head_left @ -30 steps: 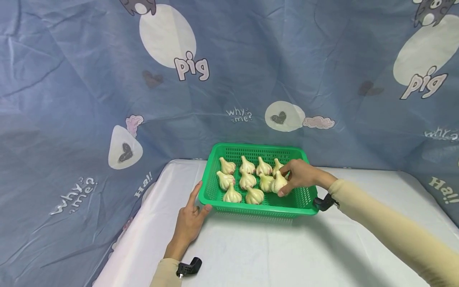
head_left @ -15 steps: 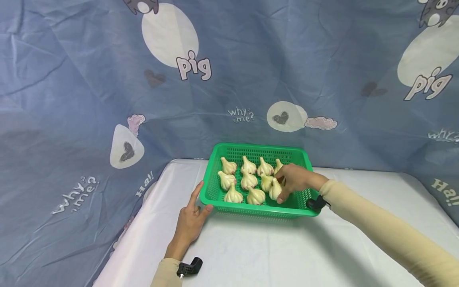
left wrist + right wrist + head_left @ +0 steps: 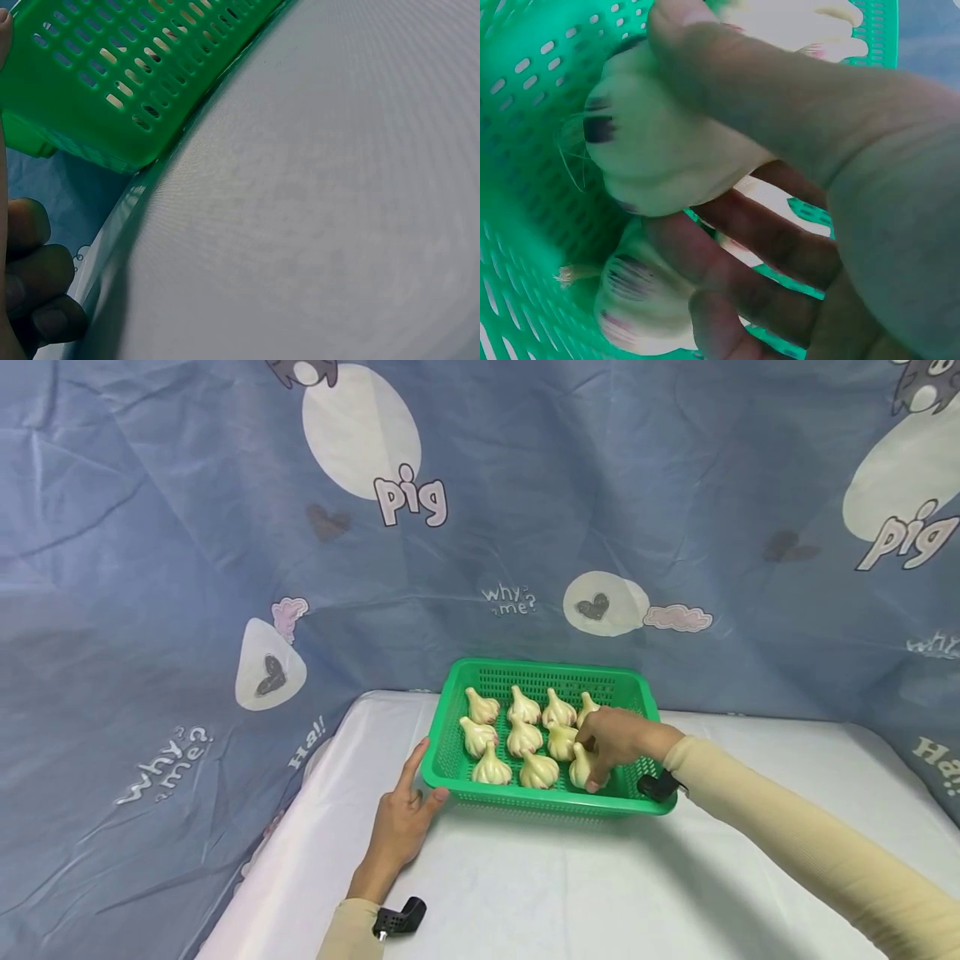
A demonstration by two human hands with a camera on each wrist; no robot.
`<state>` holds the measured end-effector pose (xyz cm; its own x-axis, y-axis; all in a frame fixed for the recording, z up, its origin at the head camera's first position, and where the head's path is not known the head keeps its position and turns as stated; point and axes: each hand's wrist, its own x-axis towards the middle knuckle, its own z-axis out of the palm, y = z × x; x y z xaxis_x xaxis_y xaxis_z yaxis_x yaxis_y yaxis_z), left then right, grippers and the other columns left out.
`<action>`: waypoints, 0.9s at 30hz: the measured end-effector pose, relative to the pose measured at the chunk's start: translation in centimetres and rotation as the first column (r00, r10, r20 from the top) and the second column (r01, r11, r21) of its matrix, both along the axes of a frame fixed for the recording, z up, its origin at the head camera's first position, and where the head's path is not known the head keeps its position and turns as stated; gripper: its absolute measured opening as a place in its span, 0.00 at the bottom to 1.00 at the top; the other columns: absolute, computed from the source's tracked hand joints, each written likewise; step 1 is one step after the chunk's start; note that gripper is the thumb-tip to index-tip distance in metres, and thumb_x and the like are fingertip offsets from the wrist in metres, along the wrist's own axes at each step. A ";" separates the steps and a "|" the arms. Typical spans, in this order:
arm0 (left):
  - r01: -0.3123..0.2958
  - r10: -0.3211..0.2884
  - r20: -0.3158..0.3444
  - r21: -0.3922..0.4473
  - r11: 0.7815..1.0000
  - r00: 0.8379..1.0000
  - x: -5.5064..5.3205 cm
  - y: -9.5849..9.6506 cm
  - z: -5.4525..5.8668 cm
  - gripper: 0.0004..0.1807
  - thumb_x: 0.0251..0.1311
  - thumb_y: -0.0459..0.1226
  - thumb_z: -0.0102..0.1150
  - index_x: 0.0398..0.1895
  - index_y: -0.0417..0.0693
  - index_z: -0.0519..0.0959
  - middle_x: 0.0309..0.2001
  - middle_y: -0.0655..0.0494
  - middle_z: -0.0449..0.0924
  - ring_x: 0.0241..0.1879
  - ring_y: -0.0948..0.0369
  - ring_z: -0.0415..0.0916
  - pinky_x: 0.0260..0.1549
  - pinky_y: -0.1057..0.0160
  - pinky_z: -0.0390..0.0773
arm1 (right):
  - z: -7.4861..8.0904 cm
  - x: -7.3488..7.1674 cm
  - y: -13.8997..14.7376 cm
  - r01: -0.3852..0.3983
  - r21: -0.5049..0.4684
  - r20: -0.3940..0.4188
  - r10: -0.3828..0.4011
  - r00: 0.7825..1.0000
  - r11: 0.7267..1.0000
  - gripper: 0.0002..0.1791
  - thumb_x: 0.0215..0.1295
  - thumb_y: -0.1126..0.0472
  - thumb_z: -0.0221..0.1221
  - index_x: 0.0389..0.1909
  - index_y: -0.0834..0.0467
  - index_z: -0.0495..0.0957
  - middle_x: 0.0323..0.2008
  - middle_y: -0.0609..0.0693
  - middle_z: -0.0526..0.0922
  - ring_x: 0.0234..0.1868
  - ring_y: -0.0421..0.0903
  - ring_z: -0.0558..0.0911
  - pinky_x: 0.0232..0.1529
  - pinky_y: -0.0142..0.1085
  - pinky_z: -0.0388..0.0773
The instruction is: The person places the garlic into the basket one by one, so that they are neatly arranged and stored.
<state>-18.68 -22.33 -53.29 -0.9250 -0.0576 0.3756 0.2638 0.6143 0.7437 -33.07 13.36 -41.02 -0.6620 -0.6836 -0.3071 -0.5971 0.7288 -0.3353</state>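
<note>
Several whitish garlic bulbs stand in rows in a green plastic basket (image 3: 525, 795). In the front row, to the right of another bulb (image 3: 538, 771), my right hand (image 3: 618, 737) grips a garlic bulb (image 3: 578, 769) low in the basket. The right wrist view shows this bulb (image 3: 664, 154) between thumb and fingers, with another bulb (image 3: 641, 304) beside the fingertips. At the basket's near left corner rests my left hand (image 3: 399, 827), forefinger straight along the side and thumb at the front rim. Its other fingers (image 3: 41, 281) bend loosely apart from the basket wall (image 3: 112, 90).
A white cloth (image 3: 525, 885) covers the table under the basket. Blue printed fabric (image 3: 480, 527) hangs right behind the basket and along the left side. Black wrist cameras (image 3: 400, 917) sit on both wrists, the right one overlapping the basket's right end.
My right hand has lowered the held garlic bulb into the front row, beside its neighbour. My left hand has stayed at the basket corner. The view has shifted slightly.
</note>
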 end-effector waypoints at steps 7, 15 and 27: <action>-0.003 0.003 -0.007 -0.004 1.000 1.000 0.0 0.1 0.1 0.46 0.68 0.53 0.69 0.85 0.76 0.56 0.08 0.75 0.55 0.11 0.78 0.45 0.12 0.72 0.49 | -0.2 -0.2 0.1 -0.015 -0.013 -0.016 0.015 1.000 1.000 0.29 0.42 0.49 0.86 0.49 0.48 0.92 0.43 0.42 0.90 0.43 0.42 0.86 0.46 0.41 0.84; 0.013 -0.013 -0.017 0.003 1.000 1.000 0.0 0.2 0.1 0.45 0.70 0.55 0.67 0.85 0.72 0.56 0.09 0.75 0.54 0.11 0.79 0.45 0.11 0.73 0.49 | -0.4 -0.2 -0.1 -0.023 0.024 -0.045 0.024 0.999 0.999 0.29 0.42 0.47 0.85 0.49 0.48 0.92 0.49 0.46 0.89 0.46 0.43 0.86 0.47 0.43 0.84; 0.011 -0.011 -0.021 -0.004 1.000 1.000 0.0 0.0 0.1 0.44 0.70 0.56 0.66 0.85 0.76 0.56 0.09 0.75 0.54 0.11 0.79 0.45 0.11 0.72 0.49 | -0.8 -0.3 -0.5 -0.051 0.006 -0.079 0.052 0.996 0.999 0.28 0.38 0.44 0.85 0.44 0.49 0.93 0.43 0.42 0.91 0.39 0.38 0.84 0.44 0.40 0.84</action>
